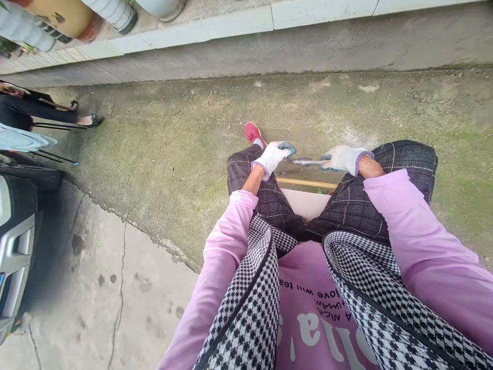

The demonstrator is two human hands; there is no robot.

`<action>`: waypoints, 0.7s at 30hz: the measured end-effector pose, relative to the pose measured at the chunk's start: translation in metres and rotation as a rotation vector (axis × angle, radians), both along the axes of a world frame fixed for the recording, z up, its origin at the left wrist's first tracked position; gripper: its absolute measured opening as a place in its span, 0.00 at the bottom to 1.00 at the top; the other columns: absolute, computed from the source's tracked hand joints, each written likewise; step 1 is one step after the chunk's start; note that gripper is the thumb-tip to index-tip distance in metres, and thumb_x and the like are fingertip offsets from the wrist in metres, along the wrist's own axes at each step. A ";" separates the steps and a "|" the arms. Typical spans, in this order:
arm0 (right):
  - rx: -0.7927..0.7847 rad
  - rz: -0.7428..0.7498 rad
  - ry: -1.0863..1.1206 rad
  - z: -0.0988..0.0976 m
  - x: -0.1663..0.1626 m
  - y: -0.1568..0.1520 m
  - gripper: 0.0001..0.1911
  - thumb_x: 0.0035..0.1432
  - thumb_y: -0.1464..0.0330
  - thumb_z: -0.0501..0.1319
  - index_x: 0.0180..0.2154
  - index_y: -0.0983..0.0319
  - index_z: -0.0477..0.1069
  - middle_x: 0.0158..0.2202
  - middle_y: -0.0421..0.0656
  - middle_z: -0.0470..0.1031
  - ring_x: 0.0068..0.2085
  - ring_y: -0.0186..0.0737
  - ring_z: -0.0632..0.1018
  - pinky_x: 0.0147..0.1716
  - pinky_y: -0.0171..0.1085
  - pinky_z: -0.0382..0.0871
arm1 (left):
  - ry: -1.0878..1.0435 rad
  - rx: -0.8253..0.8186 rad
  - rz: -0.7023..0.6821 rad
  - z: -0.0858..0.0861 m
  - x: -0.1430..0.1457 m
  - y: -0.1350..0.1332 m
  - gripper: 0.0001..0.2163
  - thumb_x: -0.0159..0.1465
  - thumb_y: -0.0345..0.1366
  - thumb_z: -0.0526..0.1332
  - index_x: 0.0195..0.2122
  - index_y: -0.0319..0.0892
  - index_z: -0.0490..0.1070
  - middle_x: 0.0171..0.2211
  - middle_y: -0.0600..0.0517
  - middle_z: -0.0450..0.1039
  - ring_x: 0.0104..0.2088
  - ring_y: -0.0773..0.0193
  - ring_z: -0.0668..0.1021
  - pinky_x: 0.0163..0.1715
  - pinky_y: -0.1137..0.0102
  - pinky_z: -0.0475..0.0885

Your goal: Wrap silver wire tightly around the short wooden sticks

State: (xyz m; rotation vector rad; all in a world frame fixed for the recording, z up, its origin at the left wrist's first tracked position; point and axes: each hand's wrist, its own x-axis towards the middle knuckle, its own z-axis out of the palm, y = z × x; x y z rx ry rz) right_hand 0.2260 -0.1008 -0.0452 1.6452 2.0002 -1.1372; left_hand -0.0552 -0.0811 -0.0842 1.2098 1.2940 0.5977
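Note:
My right hand [344, 158], in a white glove with teal-coated fingers and a purple cuff, is closed around a thin rod with a silvery, wrapped-looking tip [304, 162]. The rod lies roughly level and points toward my left hand. My left hand [274, 156], gloved the same way, is just short of that tip with its fingers curled together. Whatever it may be pinching is too small to make out. Below both hands, a yellowish stick [308, 183] crosses between my knees, in front of a pale flat surface [306, 203] between my thighs.
A low tiled ledge [239, 23] with several flowerpots [115, 13] runs along the top. On the left are another person's legs [50, 109], a thin-legged seat or stand with light blue cloth [23, 139], and a vehicle's front [17, 257]. My red shoe [254, 132] rests on mossy concrete.

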 end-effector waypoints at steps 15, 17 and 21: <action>-0.225 -0.655 0.797 0.047 0.002 -0.016 0.25 0.67 0.51 0.83 0.54 0.63 0.86 0.24 0.35 0.67 0.22 0.32 0.62 0.19 0.32 0.55 | -0.112 -0.040 -0.009 0.007 0.006 -0.002 0.03 0.65 0.30 0.77 0.37 0.39 0.86 0.39 0.47 0.90 0.42 0.62 0.87 0.57 0.65 0.80; -0.229 -0.641 0.814 0.050 0.005 -0.016 0.25 0.69 0.50 0.81 0.54 0.62 0.87 0.24 0.35 0.66 0.22 0.33 0.63 0.18 0.33 0.55 | -0.100 -0.014 0.015 0.010 0.005 -0.001 0.01 0.66 0.29 0.75 0.37 0.39 0.86 0.39 0.47 0.90 0.44 0.61 0.87 0.59 0.65 0.80; -0.193 -0.623 0.820 0.052 0.007 -0.017 0.29 0.68 0.46 0.81 0.58 0.61 0.86 0.24 0.35 0.65 0.22 0.34 0.64 0.19 0.34 0.57 | -0.094 0.023 0.104 0.009 0.005 0.008 0.02 0.66 0.27 0.74 0.37 0.39 0.85 0.39 0.48 0.90 0.44 0.60 0.87 0.60 0.65 0.80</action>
